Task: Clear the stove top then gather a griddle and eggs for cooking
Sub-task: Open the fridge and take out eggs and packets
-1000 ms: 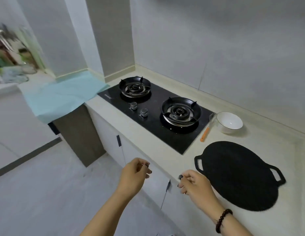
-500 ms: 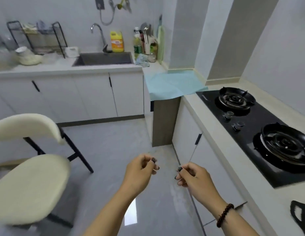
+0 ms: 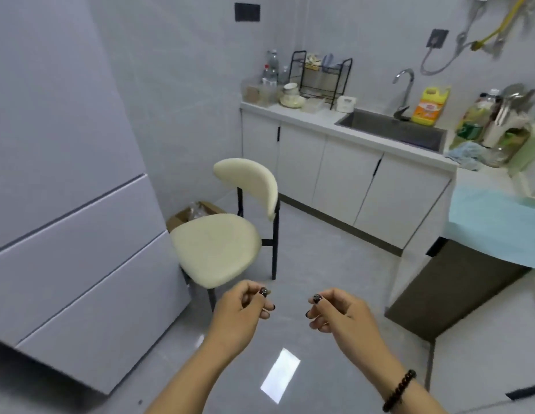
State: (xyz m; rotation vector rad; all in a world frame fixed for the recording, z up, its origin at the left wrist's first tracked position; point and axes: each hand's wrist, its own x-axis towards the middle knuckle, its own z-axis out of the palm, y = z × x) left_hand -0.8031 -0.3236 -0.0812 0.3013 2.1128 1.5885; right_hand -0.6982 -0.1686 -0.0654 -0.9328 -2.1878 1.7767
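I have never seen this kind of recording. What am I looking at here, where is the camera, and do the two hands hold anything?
There is no machine here. A person wears one wide-angle camera on the head, and it looks forward and down, so you see the person's own arms from above.

The left hand and the right hand hang in front of the body above the grey floor. Their fingers are loosely curled, and they hold nothing that I can see. The right wrist wears a dark bead bracelet.

Ahead stands a cream chair. On the left is a tall white fridge. At the back, a counter carries a sink, a yellow bottle and a black dish rack. A blue cloth lies on the right.

The stove, a griddle and eggs are not in this picture.
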